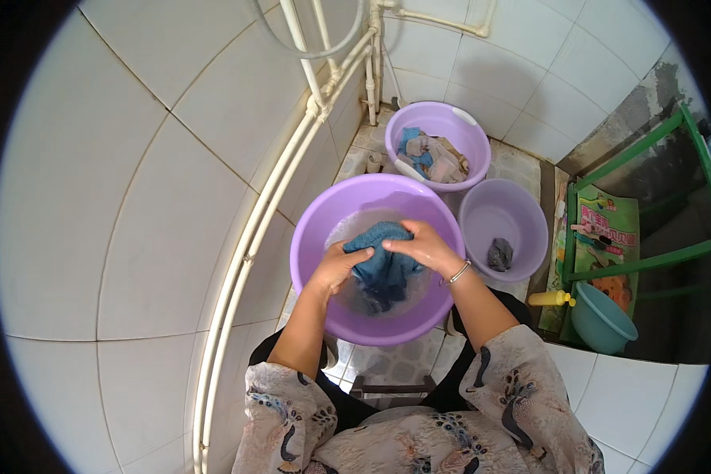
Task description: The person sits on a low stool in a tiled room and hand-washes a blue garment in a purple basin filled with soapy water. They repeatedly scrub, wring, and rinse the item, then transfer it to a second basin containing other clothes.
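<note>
Your left hand and right hand are both closed on a blue cloth, a thick, knitted-looking piece bunched into wet folds. It sits in the round purple plastic basin directly under your hands, partly in shallow, cloudy water. Your left hand curls its fingers into the cloth's near-left edge, knuckles up; your right hand lies over the top of the bunch with the fingers bent down around it. A thin bangle rings your right wrist. Both forearms come up from below and angle inward, meeting over the basin's middle.

Beyond your hands stands a second purple basin with a smooth rim, holding a heap of crumpled blue and pale clothes. Just to the right of your right hand is a paler, translucent purple basin with a small dark grey cloth at its bottom. Further right are a yellow bottle lying on its side and a teal bowl. White pipes run along the glossy tiled wall to the left of your left hand.
</note>
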Demonstrator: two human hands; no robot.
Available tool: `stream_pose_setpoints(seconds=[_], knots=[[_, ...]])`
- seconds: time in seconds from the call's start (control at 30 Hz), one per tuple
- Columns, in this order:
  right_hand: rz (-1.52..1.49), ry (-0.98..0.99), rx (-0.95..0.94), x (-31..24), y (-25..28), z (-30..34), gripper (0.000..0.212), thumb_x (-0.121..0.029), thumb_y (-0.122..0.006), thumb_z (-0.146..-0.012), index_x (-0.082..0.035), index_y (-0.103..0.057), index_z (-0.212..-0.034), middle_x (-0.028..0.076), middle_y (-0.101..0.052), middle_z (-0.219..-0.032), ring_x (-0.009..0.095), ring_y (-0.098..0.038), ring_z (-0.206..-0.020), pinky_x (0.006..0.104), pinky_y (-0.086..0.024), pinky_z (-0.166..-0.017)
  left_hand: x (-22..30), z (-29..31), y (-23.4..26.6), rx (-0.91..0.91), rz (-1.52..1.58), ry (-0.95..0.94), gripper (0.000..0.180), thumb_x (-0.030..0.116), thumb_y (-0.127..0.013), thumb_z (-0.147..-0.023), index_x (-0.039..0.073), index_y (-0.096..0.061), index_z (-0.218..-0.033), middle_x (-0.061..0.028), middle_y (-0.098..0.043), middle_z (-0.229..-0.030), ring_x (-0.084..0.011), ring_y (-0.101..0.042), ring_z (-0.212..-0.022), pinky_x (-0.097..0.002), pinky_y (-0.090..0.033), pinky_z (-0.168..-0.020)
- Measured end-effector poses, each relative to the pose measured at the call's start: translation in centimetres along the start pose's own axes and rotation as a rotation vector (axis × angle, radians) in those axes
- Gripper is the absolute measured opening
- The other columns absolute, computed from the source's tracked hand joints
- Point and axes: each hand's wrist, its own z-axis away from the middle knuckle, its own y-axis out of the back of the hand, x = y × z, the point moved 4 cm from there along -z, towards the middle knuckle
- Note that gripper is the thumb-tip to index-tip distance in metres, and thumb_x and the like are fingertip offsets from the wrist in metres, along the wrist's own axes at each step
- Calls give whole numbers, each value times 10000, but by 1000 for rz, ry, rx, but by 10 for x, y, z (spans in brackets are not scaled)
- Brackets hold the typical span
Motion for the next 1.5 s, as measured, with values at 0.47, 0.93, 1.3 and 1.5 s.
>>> stream_pose_setpoints(seconds=[0.47,0.93,1.3,1.5], knots=[[494,468,368,-6,-70,6,112,-187,-600,-772,-83,-585,-812,191,-604,-785,376,-585,-737,431,-472,-649,-59,-40,7,241,608,-261,289,277,-485,-935,10,-587,-890,-64,-611,-864,-150,-565,-706,-278,-470,-626],[596,189,486,12,-27,-27,302,-313,-511,-860,-41,-567,-744,174,-591,-665,377,-551,-612,453,-450,-598,-35,-11,-44,62,448,231,590,521,-443,-895,9,-493,-1184,-104,-591,-1086,-227,-573,-1006,-388,-463,-874],[222,476,454,-28,-55,17,165,-190,-640,-801,-31,-599,-784,97,-569,-641,202,-574,-620,302,-460,-601,-15,-19,15,456,71,-362,143,74,-522,-865,7,-569,-982,-71,-605,-831,-143,-563,-718,-278,-471,-624],[557,397,552,-8,-44,-15,258,-224,-613,-809,-65,-508,-635,159,-538,-576,330,-546,-541,404,-423,-494,-44,-16,-34,400,418,-116,450,410,-457,-911,19,-540,-1117,-98,-563,-1057,-218,-561,-908,-371,-451,-826]])
